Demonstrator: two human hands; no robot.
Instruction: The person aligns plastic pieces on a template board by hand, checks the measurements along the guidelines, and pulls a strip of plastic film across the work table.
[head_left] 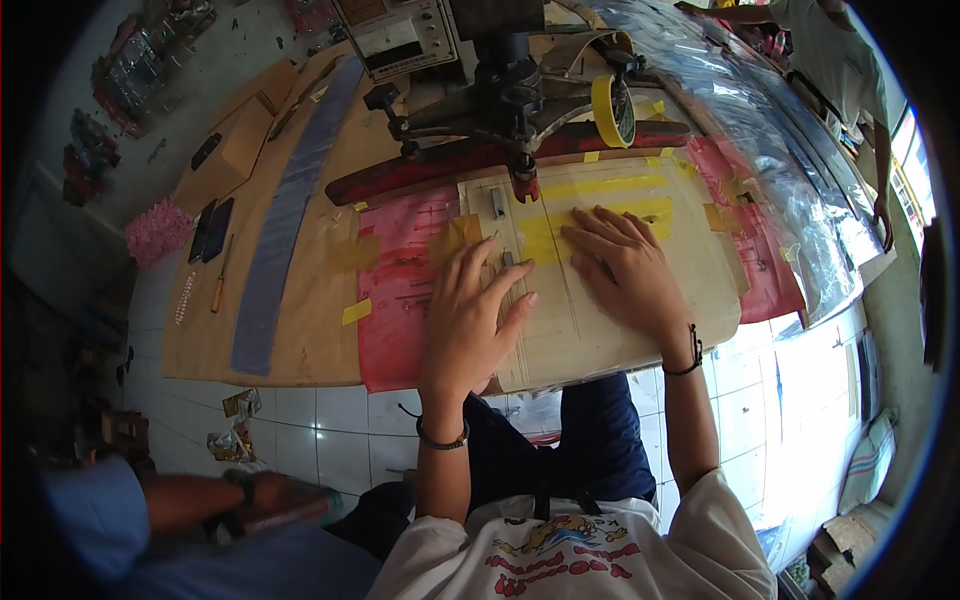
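Observation:
A beige board [610,335] with pencil-like lines and yellow tape strips [590,232] lies in front of me on the table. My left hand [470,310] rests at the board's left side, fingers spread, over the border with a red sheet [395,290]. Close to its fingertips is a small grey metal piece [508,259]; whether they touch I cannot tell. A similar metal piece [497,204] lies farther up. Palm down, my right hand [635,278] lies on the board with its fingers stretched over the yellow tape. Neither hand visibly grips anything.
A machine with a red and black padded bar [420,175] stands over the board's far edge, a yellow tape roll [607,112] hanging on it. Leftward lie a blue-grey strip [290,220], phones [217,230] and a screwdriver [219,280]. People are at lower left and upper right.

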